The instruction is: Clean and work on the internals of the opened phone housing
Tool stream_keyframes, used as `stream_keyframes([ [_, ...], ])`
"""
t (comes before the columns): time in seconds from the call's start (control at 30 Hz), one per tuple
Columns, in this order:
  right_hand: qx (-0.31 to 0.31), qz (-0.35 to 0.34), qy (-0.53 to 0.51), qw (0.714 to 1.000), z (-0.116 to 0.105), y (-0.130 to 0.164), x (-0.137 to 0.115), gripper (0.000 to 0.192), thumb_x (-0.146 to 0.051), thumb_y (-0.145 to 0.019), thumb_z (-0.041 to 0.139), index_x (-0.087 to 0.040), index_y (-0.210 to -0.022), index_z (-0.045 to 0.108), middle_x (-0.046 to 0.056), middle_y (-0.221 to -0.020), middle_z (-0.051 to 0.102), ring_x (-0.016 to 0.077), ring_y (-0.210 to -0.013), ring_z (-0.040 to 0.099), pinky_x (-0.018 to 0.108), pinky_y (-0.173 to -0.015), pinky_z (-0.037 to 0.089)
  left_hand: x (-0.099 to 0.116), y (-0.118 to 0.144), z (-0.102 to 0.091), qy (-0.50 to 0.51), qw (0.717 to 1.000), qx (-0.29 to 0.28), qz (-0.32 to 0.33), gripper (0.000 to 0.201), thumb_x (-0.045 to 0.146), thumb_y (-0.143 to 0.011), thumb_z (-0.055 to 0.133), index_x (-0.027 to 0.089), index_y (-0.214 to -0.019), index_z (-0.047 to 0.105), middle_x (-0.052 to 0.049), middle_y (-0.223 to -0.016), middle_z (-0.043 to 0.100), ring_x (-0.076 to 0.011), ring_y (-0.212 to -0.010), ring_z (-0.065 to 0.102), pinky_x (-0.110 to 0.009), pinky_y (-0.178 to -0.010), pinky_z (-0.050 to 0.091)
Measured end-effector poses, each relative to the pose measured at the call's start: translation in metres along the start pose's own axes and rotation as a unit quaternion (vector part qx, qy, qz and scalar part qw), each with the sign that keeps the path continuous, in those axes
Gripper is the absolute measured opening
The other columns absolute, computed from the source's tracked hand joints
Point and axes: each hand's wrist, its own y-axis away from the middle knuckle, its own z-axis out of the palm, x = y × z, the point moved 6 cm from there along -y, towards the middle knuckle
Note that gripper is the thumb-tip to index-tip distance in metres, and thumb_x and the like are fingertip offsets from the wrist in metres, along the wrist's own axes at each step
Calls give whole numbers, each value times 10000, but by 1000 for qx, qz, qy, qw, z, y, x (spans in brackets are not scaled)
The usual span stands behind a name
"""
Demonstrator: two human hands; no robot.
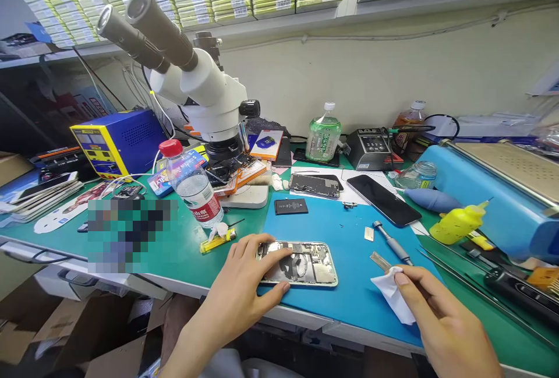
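Note:
An opened smartphone [301, 267] lies on the blue mat with its inner parts bare. My left hand [247, 282] grips its left end, fingers over the far edge and thumb at the near edge. In my right hand [441, 314], a white tissue [395, 296] is pinched between thumb and fingers. A flat metal blade [381, 260] sticks out beyond the tissue; the rest of it is covered. Just past this hand lies a grey screwdriver [395, 245], beside a small pale metal plate [369, 233]. A black battery [291, 207] is on the mat beyond the phone.
A microscope [205, 92] towers at the back left. Near my left hand stand a water bottle [192, 186] and a yellow lighter-like item [218, 242]. A phone screen [383, 199], yellow squeeze bottle [456, 223], long tweezers [484, 293] and a blue machine [480, 197] fill the right.

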Motion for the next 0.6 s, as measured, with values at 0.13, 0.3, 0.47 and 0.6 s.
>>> stream_keyframes([
  [0.13, 3, -30, -2, 1000, 0, -1, -2, 510, -762, -783, 564, -295, -827, 766, 41, -797, 781, 248, -631, 690, 317, -535, 545, -2, 0, 1, -6, 1000, 10, -1, 531, 340, -1009, 676, 506, -1495, 542, -15, -1523, 489, -329, -1430, 441, -556, -1184, 449],
  [0.3, -5, -38, -14, 999, 1, -1, 1, 508, -762, -811, 586, -303, -889, 787, 39, -881, 799, 264, -736, 725, 317, -592, 571, -1, 0, 1, -13, 1000, 13, 7, 618, 330, -1017, 666, 532, -1563, 460, -19, -1513, 503, -324, -1406, 458, -569, -1175, 454],
  [0.47, -11, -5, -16, 1000, 5, 2, 9, 531, -779, -794, 588, -310, -923, 801, 33, -965, 809, 268, -817, 729, 332, -696, 592, -1, 1, 1, -36, 999, 24, 15, 530, 342, -1007, 677, 522, -1493, 563, -18, -1515, 505, -340, -1396, 461, -555, -1144, 487],
  [0.6, -19, 0, -15, 1000, 9, 4, 9, 531, -776, -812, 590, -311, -953, 802, 26, -1005, 809, 255, -836, 726, 318, -712, 580, 1, 1, 2, -53, 998, 27, 23, 615, 350, -998, 685, 530, -1554, 492, -22, -1507, 520, -345, -1391, 470, -568, -1150, 478],
])
